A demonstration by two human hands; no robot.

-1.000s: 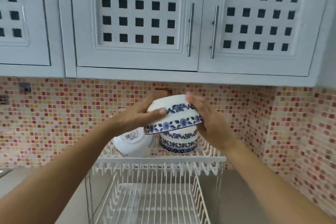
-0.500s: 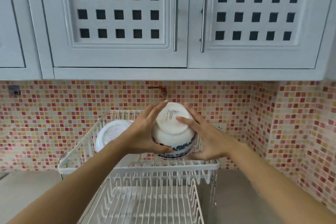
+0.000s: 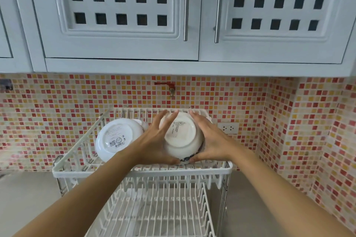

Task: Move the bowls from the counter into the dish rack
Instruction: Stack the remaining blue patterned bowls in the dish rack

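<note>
Now lowered: upturned white ceramic bowl with blue floral rim (image 3: 181,138), onto white wire dish rack (image 3: 142,172), mid-frame.
Hands: left hand (image 3: 154,140) and right hand (image 3: 210,140) clasped around it.
Meaning: release judged imminent.

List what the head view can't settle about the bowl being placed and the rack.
- Blue-patterned bowl: rim and whatever sits beneath it hidden by the left hand, the right hand and the bowl's own body.
- Label print on the white bowl: too small to read.
- Dish rack lower tier: cut off by the bottom edge.
</note>
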